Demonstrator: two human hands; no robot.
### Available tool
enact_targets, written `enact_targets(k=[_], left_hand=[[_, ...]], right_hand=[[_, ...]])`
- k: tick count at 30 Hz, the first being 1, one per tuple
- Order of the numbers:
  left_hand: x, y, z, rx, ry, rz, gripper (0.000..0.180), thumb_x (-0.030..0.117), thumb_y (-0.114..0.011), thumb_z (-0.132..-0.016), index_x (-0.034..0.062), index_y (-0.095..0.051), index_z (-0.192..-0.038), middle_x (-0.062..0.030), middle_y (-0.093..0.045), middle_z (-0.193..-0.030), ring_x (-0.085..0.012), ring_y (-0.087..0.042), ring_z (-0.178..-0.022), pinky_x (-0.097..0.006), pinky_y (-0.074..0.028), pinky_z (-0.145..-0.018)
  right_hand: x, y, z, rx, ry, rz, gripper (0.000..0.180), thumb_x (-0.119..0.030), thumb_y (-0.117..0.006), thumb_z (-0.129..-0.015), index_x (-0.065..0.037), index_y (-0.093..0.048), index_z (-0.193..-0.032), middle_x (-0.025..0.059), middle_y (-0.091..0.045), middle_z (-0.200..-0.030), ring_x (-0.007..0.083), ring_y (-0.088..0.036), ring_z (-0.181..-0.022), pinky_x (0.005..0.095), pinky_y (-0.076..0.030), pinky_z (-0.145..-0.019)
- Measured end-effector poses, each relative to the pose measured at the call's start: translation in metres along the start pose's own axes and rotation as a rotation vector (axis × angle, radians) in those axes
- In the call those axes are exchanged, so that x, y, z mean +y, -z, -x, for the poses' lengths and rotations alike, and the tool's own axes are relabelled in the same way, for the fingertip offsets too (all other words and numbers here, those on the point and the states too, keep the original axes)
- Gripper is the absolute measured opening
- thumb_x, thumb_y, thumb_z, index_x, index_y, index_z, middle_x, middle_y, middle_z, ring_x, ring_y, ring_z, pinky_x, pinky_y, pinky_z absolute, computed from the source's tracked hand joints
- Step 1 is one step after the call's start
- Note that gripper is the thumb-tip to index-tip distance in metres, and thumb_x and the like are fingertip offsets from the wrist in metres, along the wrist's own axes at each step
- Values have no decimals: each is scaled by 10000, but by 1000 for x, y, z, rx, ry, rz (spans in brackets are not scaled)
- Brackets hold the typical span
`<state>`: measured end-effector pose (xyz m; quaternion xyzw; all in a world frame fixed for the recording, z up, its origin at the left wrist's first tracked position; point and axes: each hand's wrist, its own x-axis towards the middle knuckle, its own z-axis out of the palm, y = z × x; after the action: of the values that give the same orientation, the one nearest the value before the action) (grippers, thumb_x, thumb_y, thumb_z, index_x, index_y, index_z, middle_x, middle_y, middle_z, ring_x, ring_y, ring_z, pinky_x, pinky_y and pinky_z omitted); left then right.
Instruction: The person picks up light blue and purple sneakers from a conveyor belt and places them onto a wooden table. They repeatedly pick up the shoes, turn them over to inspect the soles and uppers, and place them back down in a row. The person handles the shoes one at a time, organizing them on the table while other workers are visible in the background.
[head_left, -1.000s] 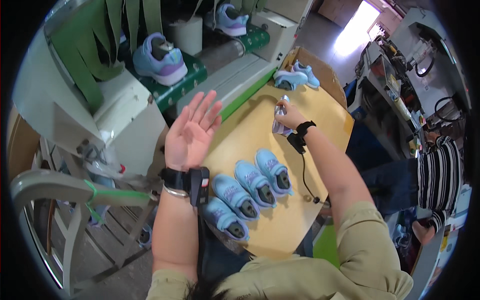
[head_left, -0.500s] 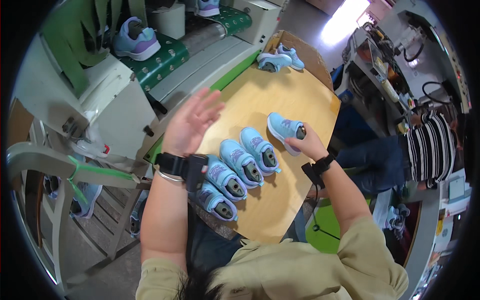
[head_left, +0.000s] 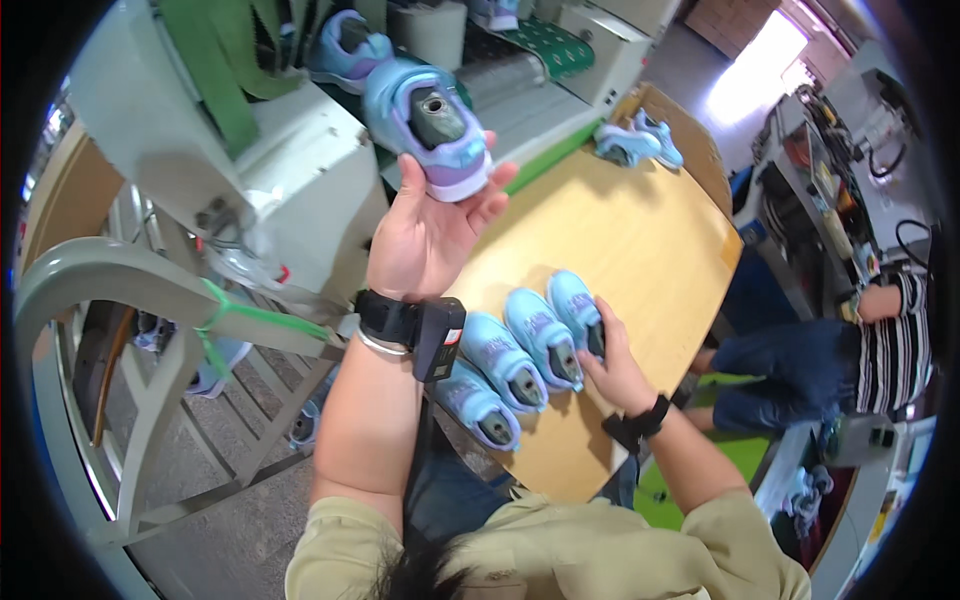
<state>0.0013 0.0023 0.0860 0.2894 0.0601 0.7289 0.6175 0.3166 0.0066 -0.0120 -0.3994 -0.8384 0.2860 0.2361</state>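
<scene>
Over the conveyor's near side, my left hand (head_left: pixel 430 235) holds a light blue sneaker (head_left: pixel 440 165) with lilac trim by its heel. The palm faces up, and the shoe's toe points away from me. A grey-green shoe last fills its opening. On the wooden tabletop (head_left: pixel 650 240) several matching sneakers, also on lasts, stand side by side in a slanted row. My right hand (head_left: pixel 622 370) is closed about the heel of the row's rightmost sneaker (head_left: pixel 575 300), thumb on the near side. Its fingers partly cover that shoe.
A green conveyor belt (head_left: pixel 565 50) carries another sneaker (head_left: pixel 350 45) past green hanging strips. Two sneakers (head_left: pixel 630 145) lie at the table's far end by a cardboard edge. A grey slatted rack (head_left: pixel 130 260) stands left. Someone in a striped top (head_left: pixel 890 345) stands right.
My left hand, empty before, now has a sneaker in it. My right hand has come nearer to the row; the separate sneaker it held beyond the row no longer shows there. The view has shifted.
</scene>
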Motion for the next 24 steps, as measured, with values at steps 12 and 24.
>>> enact_targets(k=[12,24], left_hand=[[16,10,-2,85,-122,-65,492,142,-421,-1026,1,-267,-1471,-210,-316,-1515,-359,-367,-1382,-414,-414,-1113],[8,6,-10,122,-123,-85,483,216,-423,-1033,25,-320,-1465,-166,-330,-1534,-283,-335,-1421,-464,-324,-1140]], right_hand=[[-45,91,-142,404,116,-396,649,-132,-705,-863,-85,-311,-1377,154,-544,-1207,204,-589,-1053,327,-496,-874],[-58,97,-375,378,268,160,833,18,-639,-810,-249,-284,-1514,298,-327,-1422,373,-402,-1310,408,-360,-1087]])
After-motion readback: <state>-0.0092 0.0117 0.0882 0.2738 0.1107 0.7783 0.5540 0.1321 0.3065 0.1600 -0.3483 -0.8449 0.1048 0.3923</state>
